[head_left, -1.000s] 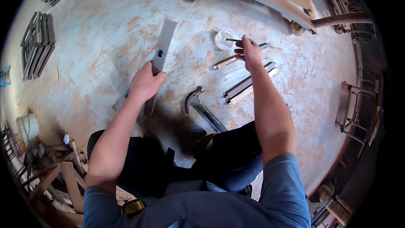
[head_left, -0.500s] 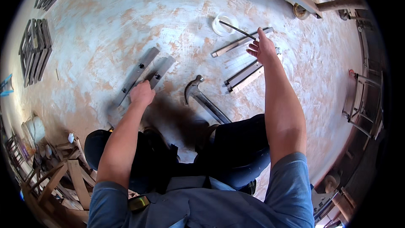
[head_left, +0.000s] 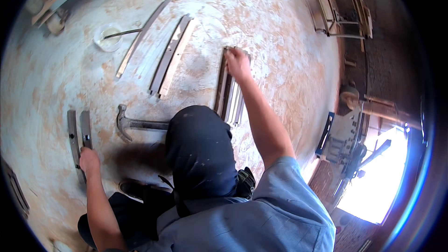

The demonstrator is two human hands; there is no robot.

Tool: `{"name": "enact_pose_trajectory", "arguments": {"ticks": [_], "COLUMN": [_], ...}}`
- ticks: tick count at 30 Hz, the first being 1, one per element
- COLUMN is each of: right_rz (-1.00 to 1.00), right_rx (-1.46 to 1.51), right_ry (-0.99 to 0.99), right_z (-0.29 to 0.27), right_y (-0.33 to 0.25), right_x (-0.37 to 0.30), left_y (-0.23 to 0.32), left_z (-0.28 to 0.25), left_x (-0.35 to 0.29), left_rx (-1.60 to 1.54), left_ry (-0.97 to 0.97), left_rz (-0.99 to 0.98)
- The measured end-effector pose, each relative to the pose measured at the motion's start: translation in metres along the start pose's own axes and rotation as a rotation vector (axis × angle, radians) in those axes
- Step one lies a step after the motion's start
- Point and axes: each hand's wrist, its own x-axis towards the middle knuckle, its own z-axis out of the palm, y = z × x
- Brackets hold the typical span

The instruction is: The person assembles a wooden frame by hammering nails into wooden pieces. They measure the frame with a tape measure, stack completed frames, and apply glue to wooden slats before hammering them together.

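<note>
Grey bar in my left hand, dark strips under my right hand.
I'm crouching over a blotchy floor, and the strips are lying nearer its right edge than the bar and hammer are. With my hands this far apart, I reckon doing it well means holding the left side steady while curling fingers right round the strips' far ends, so nothing's slipping or scattering. Left hand's gripping the bar's near part, fingers mostly folded, with a second bar lying just beside it. Right hand's touching the strips' far ends, fingers bent over; it's blurring a bit, so I can't tell whether it's really gripping.
</note>
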Motion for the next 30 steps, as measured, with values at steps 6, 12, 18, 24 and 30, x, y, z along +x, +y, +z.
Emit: {"name": "enact_pose_trajectory", "arguments": {"ticks": [6, 12, 18, 24, 30], "right_rz": [0.349, 0.347, 0.297, 0.077, 0.119], "right_rx": [-0.421, -0.5, -0.824, -1.16, -0.975], "right_ry": [-0.086, -0.128, -0.166, 0.058, -0.167], "right_z": [-0.006, 0.005, 0.011, 0.05, 0.041], "right_y": [0.098, 0.102, 0.055, 0.098, 0.056], "right_x": [-0.111, -0.132, -0.118, -0.119, -0.128], "left_y": [0.014, 0.04, -0.012, -0.04, -0.012], "left_z": [-0.051, -0.156, -0.176, -0.137, -0.148], "left_x": [-0.015, -0.05, -0.04, -0.016, -0.031], "left_rx": [0.117, -0.133, -0.316, -0.28, -0.337], "left_ry": [0.083, 0.187, 0.275, 0.248, 0.209], "left_rz": [0.099, 0.282, 0.288, 0.291, 0.358]}}
